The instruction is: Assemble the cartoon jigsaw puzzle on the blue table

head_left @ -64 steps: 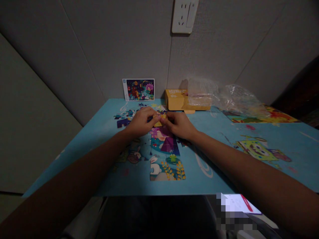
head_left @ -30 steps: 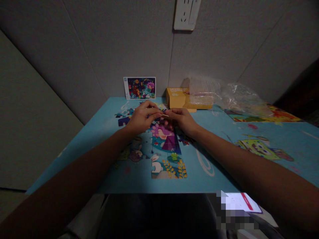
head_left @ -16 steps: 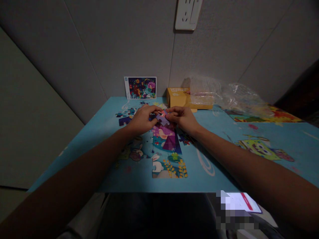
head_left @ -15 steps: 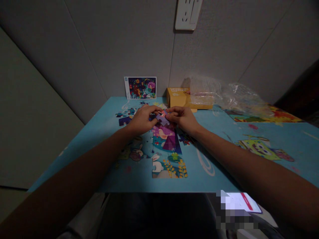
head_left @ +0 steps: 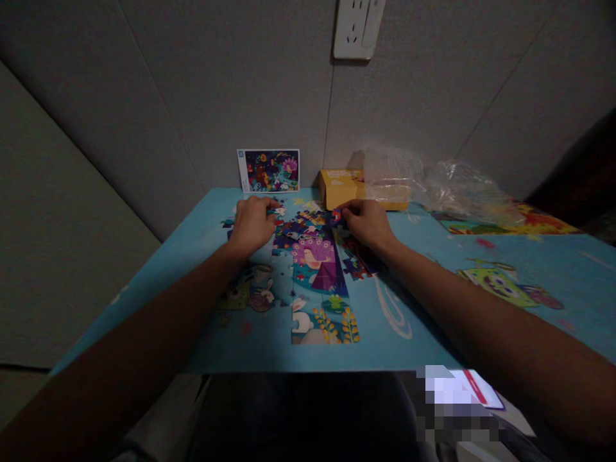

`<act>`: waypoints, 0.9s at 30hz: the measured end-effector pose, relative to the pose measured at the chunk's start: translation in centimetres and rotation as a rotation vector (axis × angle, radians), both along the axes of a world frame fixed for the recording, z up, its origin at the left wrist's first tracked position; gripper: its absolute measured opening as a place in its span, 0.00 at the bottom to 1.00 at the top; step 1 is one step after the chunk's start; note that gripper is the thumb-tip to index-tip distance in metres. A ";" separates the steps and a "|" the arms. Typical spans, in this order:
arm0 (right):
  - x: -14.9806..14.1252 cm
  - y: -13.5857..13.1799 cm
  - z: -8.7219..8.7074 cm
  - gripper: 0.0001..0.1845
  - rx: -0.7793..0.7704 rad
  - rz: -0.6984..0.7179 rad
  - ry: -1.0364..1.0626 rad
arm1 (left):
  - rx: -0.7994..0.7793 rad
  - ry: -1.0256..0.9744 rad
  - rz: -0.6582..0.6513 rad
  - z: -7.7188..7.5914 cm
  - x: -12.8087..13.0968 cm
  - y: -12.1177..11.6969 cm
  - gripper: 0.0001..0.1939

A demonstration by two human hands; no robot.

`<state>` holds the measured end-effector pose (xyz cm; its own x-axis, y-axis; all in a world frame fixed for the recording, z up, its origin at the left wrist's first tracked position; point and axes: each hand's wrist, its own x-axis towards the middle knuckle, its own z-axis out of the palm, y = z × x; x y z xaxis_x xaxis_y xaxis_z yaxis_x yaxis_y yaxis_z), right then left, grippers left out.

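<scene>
Pinched in my right hand is a dark puzzle piece with a red patch, held above the right side of the loose pieces. My left hand hovers low over the pieces on the left, fingers bent and apart, the index finger close to a small piece with white on it. Between the hands lies a joined strip of puzzle, showing a pink peacock, a frog and a white rabbit. Several loose pieces crowd its far end. More loose pieces lie under my right wrist.
A picture card leans on the wall at the back. To its right are a yellow box and crumpled clear plastic over a colourful sheet. The blue table mat has cartoon prints. A phone lies below the table edge.
My hands have moved apart from the piece they held together over the strip. The left went left to the loose pieces; the right moved right, holding a piece.
</scene>
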<state>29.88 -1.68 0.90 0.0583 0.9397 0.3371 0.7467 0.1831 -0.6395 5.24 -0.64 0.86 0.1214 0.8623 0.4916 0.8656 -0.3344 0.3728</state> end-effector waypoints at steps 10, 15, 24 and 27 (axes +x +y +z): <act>0.6 0.2 -0.6 0.15 -0.046 -0.108 -0.393 | 0.026 -0.012 0.239 0.2 -2.2 0.7 0.13; 0.5 0.2 -0.6 0.15 -0.075 -0.047 -0.408 | 0.015 -0.014 0.392 1.5 -4.5 1.4 0.14; 0.2 -0.1 -0.3 0.16 -0.076 -0.035 -0.404 | -0.202 0.174 0.188 -2.2 -5.2 3.8 0.19; 0.1 -0.1 -0.3 0.16 -0.091 -0.036 -0.403 | -0.195 0.142 0.076 -2.7 -5.9 4.5 0.16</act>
